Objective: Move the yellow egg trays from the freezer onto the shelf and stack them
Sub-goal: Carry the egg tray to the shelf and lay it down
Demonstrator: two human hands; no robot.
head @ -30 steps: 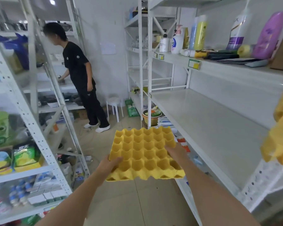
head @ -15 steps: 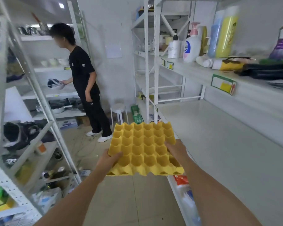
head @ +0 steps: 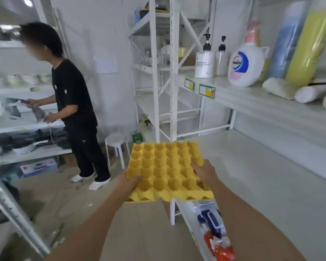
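Left hand (head: 129, 182) + right hand (head: 203, 171): both grip 1 yellow egg tray (head: 167, 171) | shelf (head: 271, 185): 0 trays

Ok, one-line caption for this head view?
Both hands, left and right, hold a yellow moulded egg tray beside a bare white shelf.

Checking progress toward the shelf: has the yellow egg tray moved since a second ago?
Yes. The yellow egg tray, held by the left hand and right hand, has advanced toward the white upright post, its far edge now over the shelf.
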